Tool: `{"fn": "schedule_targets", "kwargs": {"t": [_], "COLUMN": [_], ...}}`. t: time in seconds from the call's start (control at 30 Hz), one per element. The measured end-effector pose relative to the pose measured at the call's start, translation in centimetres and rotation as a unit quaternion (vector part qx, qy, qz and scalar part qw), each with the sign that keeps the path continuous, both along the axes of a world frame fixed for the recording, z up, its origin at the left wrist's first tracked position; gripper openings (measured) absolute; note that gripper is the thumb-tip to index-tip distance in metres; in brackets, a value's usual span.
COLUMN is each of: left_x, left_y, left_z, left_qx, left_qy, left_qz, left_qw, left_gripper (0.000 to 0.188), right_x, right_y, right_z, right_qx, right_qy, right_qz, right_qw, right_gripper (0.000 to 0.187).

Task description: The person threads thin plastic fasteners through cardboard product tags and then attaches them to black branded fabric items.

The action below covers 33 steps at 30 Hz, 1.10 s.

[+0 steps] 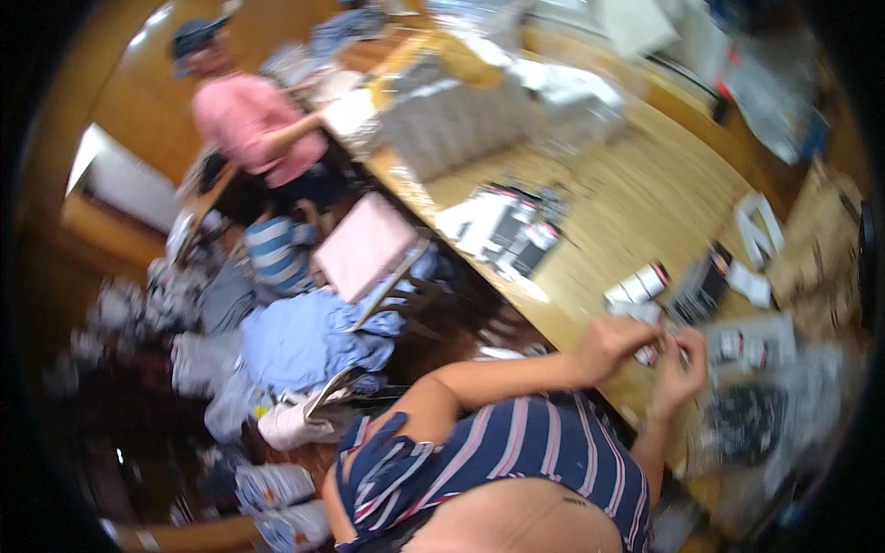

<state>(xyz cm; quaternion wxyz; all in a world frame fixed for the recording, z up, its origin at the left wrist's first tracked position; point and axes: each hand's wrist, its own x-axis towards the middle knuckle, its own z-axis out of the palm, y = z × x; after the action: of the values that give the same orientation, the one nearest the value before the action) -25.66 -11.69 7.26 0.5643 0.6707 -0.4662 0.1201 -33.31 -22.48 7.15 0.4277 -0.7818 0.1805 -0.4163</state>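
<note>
The picture was blurred, so fine detail was hard to read. Both hands met over the near edge of the table [636,198], a long wooden top that ran from the far left toward the near right. The left hand [610,345] had its fingers curled in, pinching a small white tag [649,355] that sat between the two hands. The right hand [680,367] was closed too, its fingertips drawn together on the other side of the same tag; how tightly either hand gripped could not be told through the blur. The tag was held just above the table's near edge, touching both hands.

Just beyond the hands on the table lay a few more small white labels [636,286] with dark and red ends, and beside them, to the right, a dark packet [701,288]. Farther along the table toward the left lay a spread of black and white cards [505,230]. Beyond that stood a large grey bundle [452,124], with crumpled white wrapping behind it. At the table's right, near the hands, lay clear plastic bags [765,405] with dark contents.

Off the table's left side stood a chair with a pink seat [364,244], and past it a heap of pale blue cloth [295,336] on the floor. At the table's far left end another person in a pink top [258,120] leaned toward the table.
</note>
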Motion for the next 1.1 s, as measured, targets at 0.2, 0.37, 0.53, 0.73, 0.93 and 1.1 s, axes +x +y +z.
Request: {"fn": "schedule_targets", "kwargs": {"t": [0.2,0.37,0.53,0.73,0.93,1.1], "left_x": [0.6,1.3,3.3,4.2,5.9,5.3], "left_y": [2.7,4.5,4.9,5.0,3.7,2.8], "left_z": [0.4,0.5,1.2,0.4,0.0,-0.4], "left_qx": [0.011,0.014,-0.026,-0.024,0.071,0.064], "left_qy": [0.005,0.235,0.37,0.403,0.434,0.495], "left_qz": [-0.001,-0.052,-0.044,-0.104,-0.162,-0.179], "left_qw": [1.0,0.97,0.928,0.909,0.884,0.848], "left_gripper": [0.019,0.018,0.01,0.015,0.016,0.017], "right_x": [1.2,2.2,2.8,3.9,3.8,3.5], "right_y": [-0.1,1.1,2.9,4.4,3.8,3.8], "right_z": [-1.5,-0.6,-0.3,0.7,-0.6,0.4], "right_qx": [0.245,0.225,0.171,0.072,0.023,0.01], "right_qy": [-0.053,-0.074,-0.019,-0.008,-0.012,-0.013], "right_qz": [0.237,0.214,0.192,0.128,0.056,0.011], "right_qw": [0.939,0.948,0.966,0.989,0.998,1.0], "right_gripper": [0.013,0.012,0.012,0.013,0.01,0.011]}}
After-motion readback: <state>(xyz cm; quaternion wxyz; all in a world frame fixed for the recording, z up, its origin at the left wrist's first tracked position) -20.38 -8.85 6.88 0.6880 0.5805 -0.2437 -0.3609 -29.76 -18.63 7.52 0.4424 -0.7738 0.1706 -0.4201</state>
